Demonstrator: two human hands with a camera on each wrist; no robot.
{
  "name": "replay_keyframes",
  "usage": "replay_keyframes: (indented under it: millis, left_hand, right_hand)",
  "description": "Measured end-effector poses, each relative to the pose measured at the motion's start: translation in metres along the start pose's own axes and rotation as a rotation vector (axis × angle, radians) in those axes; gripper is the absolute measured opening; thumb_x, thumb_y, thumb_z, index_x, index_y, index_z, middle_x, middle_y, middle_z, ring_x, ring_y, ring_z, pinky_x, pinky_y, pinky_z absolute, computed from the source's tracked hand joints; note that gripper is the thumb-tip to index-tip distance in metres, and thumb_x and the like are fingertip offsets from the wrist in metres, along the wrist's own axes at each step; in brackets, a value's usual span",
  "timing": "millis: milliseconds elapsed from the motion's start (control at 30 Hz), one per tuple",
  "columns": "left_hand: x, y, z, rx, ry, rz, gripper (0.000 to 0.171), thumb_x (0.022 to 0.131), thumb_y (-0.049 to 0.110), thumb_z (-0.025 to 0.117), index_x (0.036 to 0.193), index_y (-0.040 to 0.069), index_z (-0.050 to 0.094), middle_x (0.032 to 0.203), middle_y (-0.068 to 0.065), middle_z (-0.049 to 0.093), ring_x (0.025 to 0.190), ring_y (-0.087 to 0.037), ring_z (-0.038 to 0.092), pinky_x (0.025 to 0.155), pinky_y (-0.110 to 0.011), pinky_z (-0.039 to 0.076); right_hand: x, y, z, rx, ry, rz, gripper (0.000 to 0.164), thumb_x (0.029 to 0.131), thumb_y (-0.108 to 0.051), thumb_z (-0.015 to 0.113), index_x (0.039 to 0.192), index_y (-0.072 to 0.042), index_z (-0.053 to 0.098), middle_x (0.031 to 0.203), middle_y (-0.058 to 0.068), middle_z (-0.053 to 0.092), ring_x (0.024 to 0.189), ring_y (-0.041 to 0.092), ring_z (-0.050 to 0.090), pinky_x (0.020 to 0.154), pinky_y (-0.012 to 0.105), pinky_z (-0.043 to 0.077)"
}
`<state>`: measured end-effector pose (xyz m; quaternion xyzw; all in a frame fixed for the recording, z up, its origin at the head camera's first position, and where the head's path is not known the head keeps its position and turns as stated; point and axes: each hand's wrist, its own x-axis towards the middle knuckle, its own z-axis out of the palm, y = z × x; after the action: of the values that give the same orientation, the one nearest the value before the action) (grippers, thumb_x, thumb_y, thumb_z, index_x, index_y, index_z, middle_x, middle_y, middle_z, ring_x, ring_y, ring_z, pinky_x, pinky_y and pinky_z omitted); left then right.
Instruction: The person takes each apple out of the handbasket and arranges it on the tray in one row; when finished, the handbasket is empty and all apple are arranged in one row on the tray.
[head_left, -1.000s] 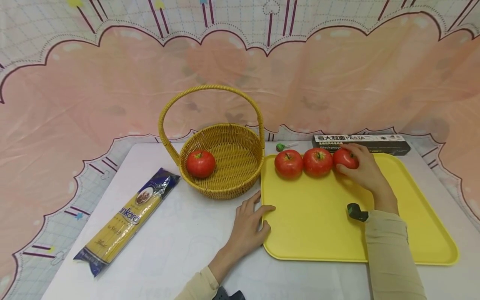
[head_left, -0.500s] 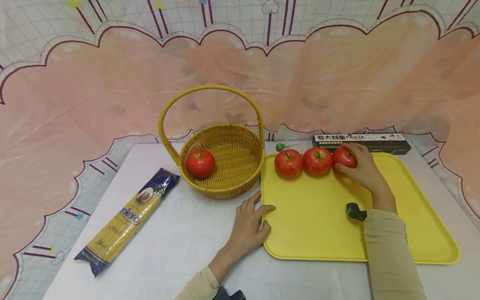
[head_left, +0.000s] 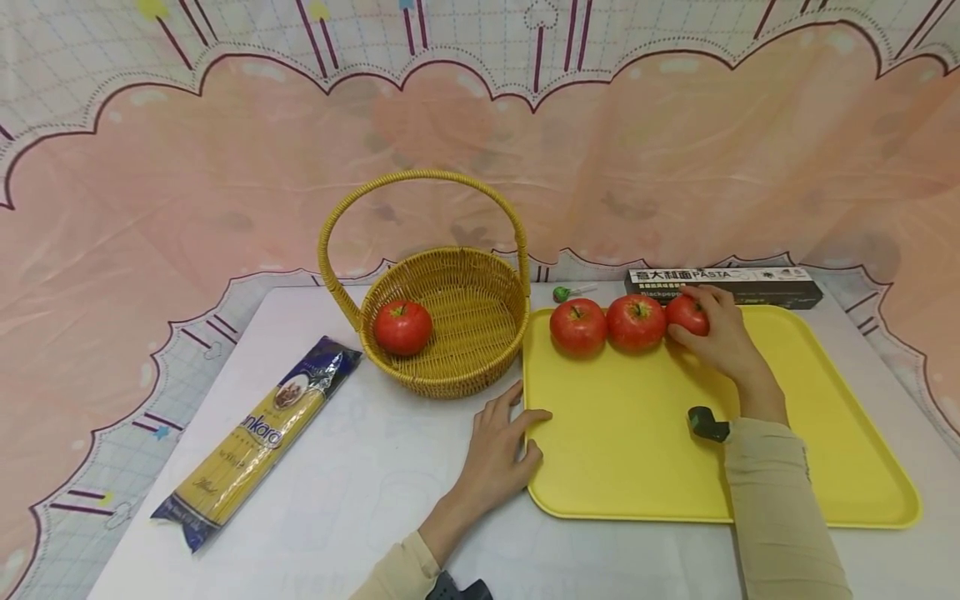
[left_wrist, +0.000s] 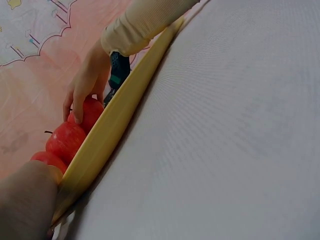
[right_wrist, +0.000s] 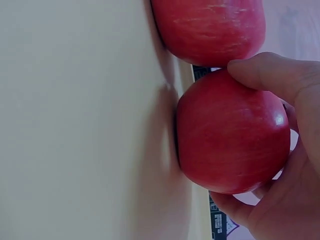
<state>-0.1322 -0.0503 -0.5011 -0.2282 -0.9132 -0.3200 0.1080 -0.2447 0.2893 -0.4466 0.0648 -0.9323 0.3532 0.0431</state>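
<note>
Three red apples stand in a row along the far edge of the yellow tray (head_left: 637, 450). My right hand (head_left: 723, 337) grips the rightmost apple (head_left: 686, 314), thumb and fingers curled round its sides; in the right wrist view this apple (right_wrist: 232, 132) sits low on the tray. Beside it are the middle apple (head_left: 636, 323) and the left apple (head_left: 578, 328). My left hand (head_left: 497, 450) rests at the tray's left edge, fingers spread, with thumb and index fingertip over the rim. In the left wrist view part of the left hand (left_wrist: 30, 197) hides some of the nearest apple.
A yellow wicker basket (head_left: 450, 379) with a tall handle holds one apple (head_left: 402, 327), left of the tray. A spaghetti packet (head_left: 258, 442) lies at the left. Behind the tray are a black pasta box (head_left: 772, 291) and a green-headed lollipop (head_left: 561, 293).
My right hand and forearm have shifted very slightly left, still round the rightmost apple. The left hand, tray and basket stay as they were.
</note>
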Motion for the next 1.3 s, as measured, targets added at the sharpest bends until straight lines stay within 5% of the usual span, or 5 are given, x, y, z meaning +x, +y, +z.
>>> replay_keyframes:
  millis: [633,1300]
  left_hand:
    - [0.001,-0.001,0.0,-0.001,0.005,0.006,0.037,0.078,0.013,0.056,0.112,0.023,0.066,0.149,-0.011,0.038,0.131,-0.025,0.039,0.099,-0.044,0.032]
    - [0.001,-0.001,-0.001,0.006,-0.001,0.005,0.037,0.078,0.013,0.056,0.113,0.023,0.066,0.149,-0.011,0.038,0.13,-0.026,0.04,0.098,-0.044,0.032]
  right_hand:
    - [-0.001,-0.003,-0.001,0.013,0.004,0.01,0.064,0.09,-0.024,0.061,0.144,-0.006,0.032,0.144,0.03,0.017,0.127,0.052,0.023,0.095,0.07,0.031]
    - [0.008,-0.026,0.008,0.126,0.215,-0.132,0.042,0.09,-0.009,0.057,0.131,-0.007,0.05,0.142,0.023,0.034,0.13,0.045,0.032,0.105,0.064,0.026]
